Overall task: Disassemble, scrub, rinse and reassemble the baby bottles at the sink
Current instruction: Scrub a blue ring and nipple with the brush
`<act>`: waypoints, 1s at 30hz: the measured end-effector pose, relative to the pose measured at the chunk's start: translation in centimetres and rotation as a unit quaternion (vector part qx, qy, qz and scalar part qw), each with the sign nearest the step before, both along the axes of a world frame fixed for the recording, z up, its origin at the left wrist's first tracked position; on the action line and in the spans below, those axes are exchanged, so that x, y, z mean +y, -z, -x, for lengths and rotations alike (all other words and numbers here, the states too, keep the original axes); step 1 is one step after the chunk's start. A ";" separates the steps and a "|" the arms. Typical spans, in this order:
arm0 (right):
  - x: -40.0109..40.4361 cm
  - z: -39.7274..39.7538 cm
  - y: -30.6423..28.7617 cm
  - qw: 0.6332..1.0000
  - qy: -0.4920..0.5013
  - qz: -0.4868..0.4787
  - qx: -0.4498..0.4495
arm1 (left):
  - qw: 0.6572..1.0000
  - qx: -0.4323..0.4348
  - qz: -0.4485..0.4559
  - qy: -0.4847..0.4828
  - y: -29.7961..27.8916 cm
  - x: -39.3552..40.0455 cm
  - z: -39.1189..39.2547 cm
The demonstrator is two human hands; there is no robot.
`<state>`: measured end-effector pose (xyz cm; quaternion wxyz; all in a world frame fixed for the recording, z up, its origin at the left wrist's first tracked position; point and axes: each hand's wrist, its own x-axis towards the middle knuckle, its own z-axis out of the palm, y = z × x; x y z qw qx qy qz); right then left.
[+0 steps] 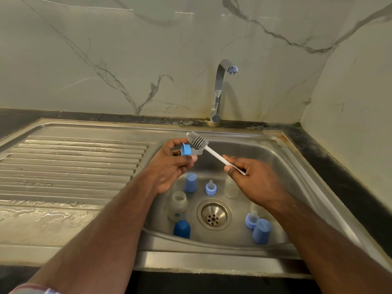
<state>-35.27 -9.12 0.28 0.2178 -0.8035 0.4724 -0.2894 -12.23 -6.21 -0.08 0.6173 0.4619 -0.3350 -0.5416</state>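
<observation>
I see left grip (169, 164) pinching blue nipple ring (186, 149), teat pointing right; right grip (252, 177) clasping bottle brush (203, 148), bristles toward sink (301, 172) back rim, open basin below.

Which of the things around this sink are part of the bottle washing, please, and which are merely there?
Part of the job:
- left hand holding a blue collar with teat
- right hand holding the bottle brush
- bottles, caps and collars in the sink, e.g. clear bottle, dark blue cap
- tap

Merely there:
- draining board
- marble wall
</observation>
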 end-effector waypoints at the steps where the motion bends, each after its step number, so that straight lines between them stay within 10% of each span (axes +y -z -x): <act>1: 0.1 0.0 -0.1 1.000 -0.001 -0.001 -0.002 | 1.000 0.013 0.002 -0.004 0.0 -0.1 0.0; 30: -0.3 -0.2 -0.3 0.999 0.016 0.008 0.050 | 0.997 -0.058 -0.001 0.042 0.2 0.1 -0.3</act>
